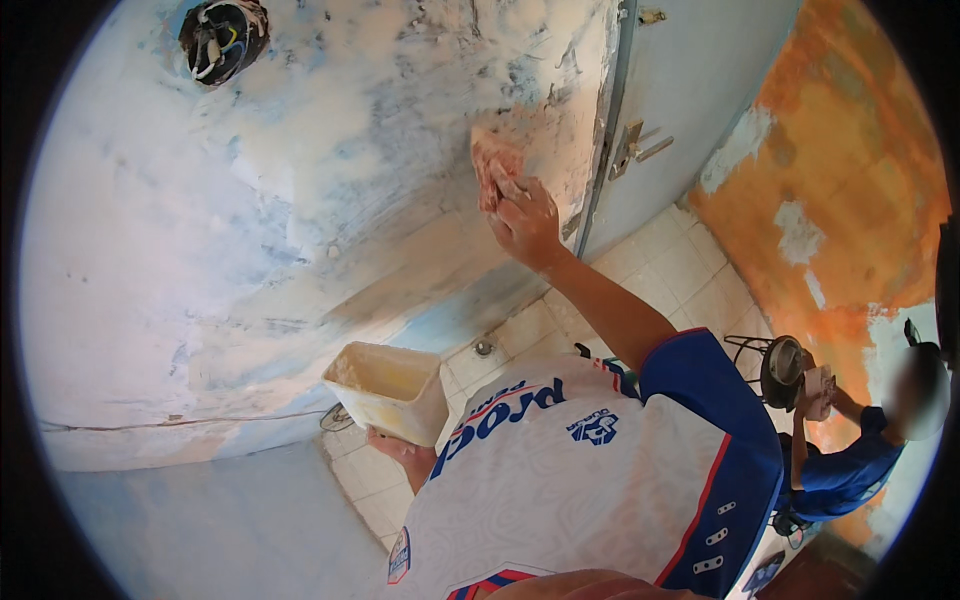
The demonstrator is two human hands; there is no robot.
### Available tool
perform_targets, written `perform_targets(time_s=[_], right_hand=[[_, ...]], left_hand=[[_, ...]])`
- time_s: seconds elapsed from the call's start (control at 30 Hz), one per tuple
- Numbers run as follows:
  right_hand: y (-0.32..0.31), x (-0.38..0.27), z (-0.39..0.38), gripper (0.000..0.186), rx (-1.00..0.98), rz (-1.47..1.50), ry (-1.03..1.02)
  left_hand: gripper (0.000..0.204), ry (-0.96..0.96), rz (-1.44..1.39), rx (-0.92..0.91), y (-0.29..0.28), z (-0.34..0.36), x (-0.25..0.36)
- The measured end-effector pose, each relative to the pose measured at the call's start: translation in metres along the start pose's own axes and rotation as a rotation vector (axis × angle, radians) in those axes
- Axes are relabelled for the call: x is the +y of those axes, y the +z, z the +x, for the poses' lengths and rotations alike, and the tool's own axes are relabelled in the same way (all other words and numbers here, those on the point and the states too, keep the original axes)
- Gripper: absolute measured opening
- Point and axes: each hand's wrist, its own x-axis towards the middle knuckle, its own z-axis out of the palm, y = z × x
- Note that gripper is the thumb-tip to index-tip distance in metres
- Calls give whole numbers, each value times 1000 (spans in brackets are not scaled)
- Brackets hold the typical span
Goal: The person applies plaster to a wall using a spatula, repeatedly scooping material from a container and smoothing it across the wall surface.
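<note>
My right hand [524,218] is up at the patchy, plastered wall [310,180], fingers closed on a pinkish, putty-smeared spreader [494,158]. Its blade is against or very close to the wall, left of the grey door frame, and looks slightly blurred. Low in the view, my left hand [398,447] holds a cream rectangular plastic bucket [410,395] from underneath, its fingers partly hidden by it. The bucket is tilted in view and has pale residue on its inner walls.
A wall opening [222,45] with wires, a grey door [700,90] with handle, and an orange patchy wall [810,200] surround me. Tiled floor [660,265] lies below. At right, a co-worker [840,460] in blue holds a pale object beside a round pot [780,370].
</note>
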Motion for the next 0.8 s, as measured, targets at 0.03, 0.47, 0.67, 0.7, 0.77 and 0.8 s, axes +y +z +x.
perform_targets(time_s=[0.03,0.47,0.67,0.7,0.77,0.8], right_hand=[[-8,-4,-2,13,9,90,-5],[4,53,-36,18,52,-102,244],[-26,46,-47,27,125,-74,431],[-26,66,-45,27,173,-134,409],[-24,98,-43,26,259,-263,356],[-21,93,-45,26,199,-208,385]], left_hand=[[58,34,-7,31,4,-4,0],[59,-124,34,33,21,-16,6],[60,-100,-6,18,18,-17,3],[61,-103,9,24,19,-18,3],[60,-106,55,41,18,-20,-1],[60,-95,93,55,20,-23,1]])
